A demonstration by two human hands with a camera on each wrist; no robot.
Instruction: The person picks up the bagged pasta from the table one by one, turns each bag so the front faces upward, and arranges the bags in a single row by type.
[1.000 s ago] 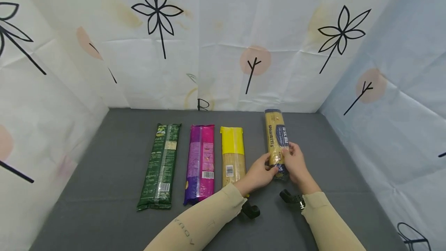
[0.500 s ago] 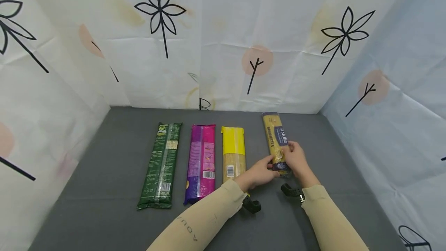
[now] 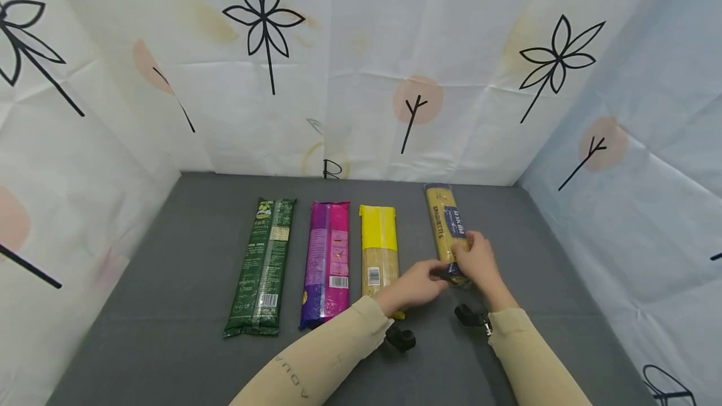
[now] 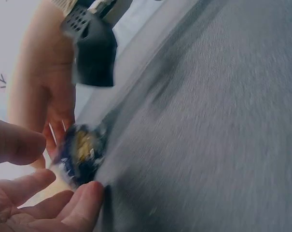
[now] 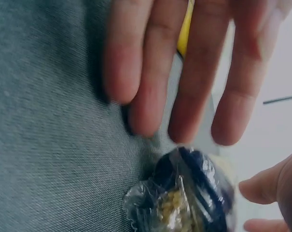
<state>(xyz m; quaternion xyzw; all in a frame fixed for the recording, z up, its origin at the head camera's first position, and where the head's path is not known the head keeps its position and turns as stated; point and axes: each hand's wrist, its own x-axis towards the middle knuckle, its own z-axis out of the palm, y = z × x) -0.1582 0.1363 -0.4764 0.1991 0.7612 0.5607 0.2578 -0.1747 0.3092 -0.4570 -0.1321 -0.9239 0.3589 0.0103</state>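
Note:
A clear pack of spaghetti with a dark blue label lies on the right side of the grey table, leaning slightly left at its far end. My right hand holds its near right side, thumb on top. Beside the pack's near left end is my left hand; its fingers look straight and spread in the right wrist view. The left wrist view shows the crinkled pack end close to the left fingertips. Whether they touch it is hard to tell.
Left of my hands lie a yellow pasta pack, a pink and purple pack and a green pack, side by side. My left forearm partly covers the yellow one. Patterned cloth walls surround the grey table.
The spaghetti pack's far end has swung a little left and down onto the table. My left hand has loosened from the pack's near end, while the right hand stays on it.

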